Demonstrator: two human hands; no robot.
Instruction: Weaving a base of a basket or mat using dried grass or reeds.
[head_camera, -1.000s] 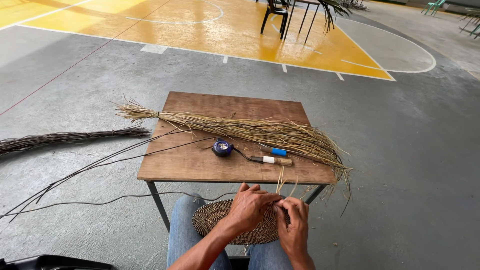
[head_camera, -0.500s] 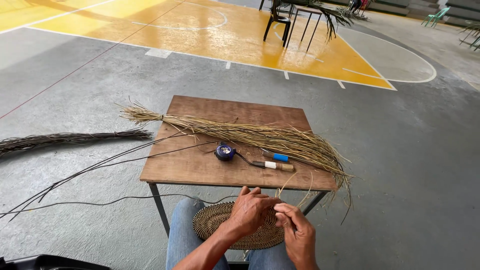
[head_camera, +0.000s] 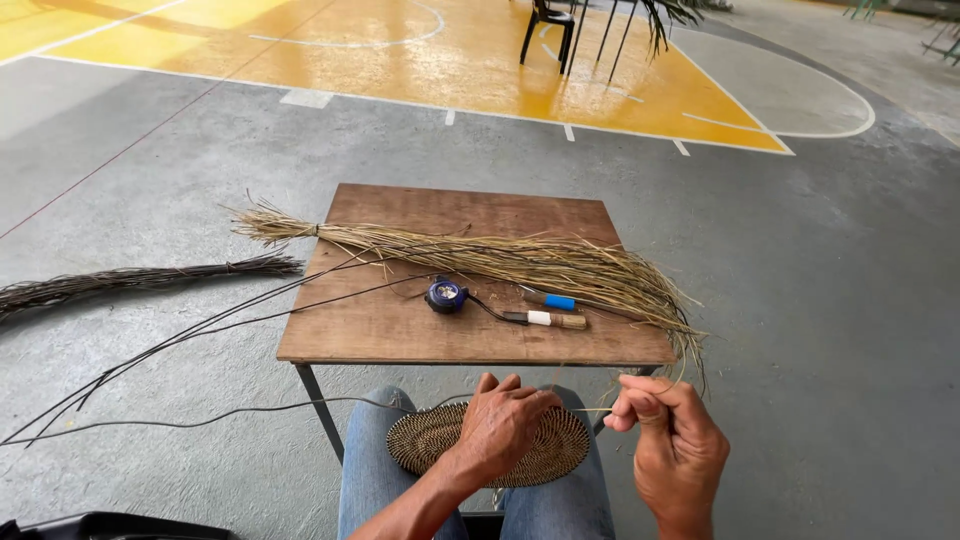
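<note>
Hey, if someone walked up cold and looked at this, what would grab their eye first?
Likely the long bundle of pale straw lying across the small wooden table, its loose ends spilling over the right edge. Next, the round woven mat on the person's lap, with the left hand resting on it while the right hand pinches a thin strand beside it.

Straw bundle (head_camera: 480, 255) lies across the table (head_camera: 400, 330) (tape measure (head_camera: 445, 295) just before it)
</note>
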